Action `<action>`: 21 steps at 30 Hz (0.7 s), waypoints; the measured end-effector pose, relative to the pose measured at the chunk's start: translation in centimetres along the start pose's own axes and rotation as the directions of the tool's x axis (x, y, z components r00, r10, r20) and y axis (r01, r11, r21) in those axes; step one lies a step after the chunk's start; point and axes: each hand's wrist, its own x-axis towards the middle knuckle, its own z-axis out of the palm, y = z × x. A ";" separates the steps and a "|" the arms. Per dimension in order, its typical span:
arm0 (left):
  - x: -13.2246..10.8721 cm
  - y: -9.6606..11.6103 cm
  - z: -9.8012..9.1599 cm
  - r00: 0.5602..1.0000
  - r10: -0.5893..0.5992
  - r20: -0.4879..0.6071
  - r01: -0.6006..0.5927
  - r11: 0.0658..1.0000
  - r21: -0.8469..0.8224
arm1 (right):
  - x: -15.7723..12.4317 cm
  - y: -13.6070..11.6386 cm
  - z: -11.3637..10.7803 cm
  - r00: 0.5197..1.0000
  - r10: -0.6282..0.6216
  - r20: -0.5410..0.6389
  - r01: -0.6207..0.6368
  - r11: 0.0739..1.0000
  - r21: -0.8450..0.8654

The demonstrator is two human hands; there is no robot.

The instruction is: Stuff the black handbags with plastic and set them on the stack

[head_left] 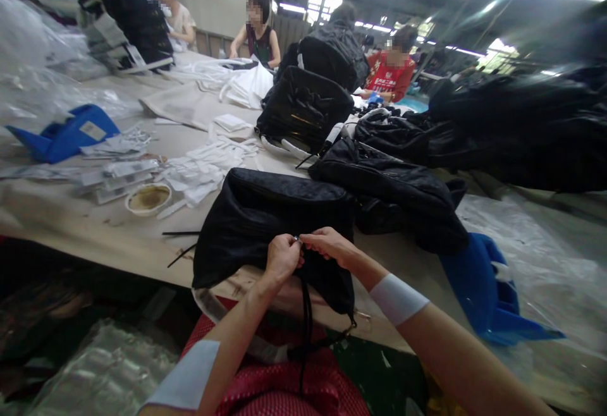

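A black bag lies at the table's front edge, with dark cords hanging from it toward the lap. My left hand and my right hand meet over the bag's front side. Between their fingertips is a small shiny metal piece, too small to make out clearly. The left fingers are curled and pinched at it. Thumb and forefinger of the right hand are pressed together at its right side.
More black bags are piled behind and to the right. Blue holders stand right and far left. White tags and a round dish lie left. Several people work beyond the table.
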 end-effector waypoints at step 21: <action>-1.3 -1.1 0.3 0.914 0.392 -0.105 -0.364 0.907 0.213 | 1.0 1.2 0.7 0.992 -0.082 -0.096 0.069 0.988 -0.137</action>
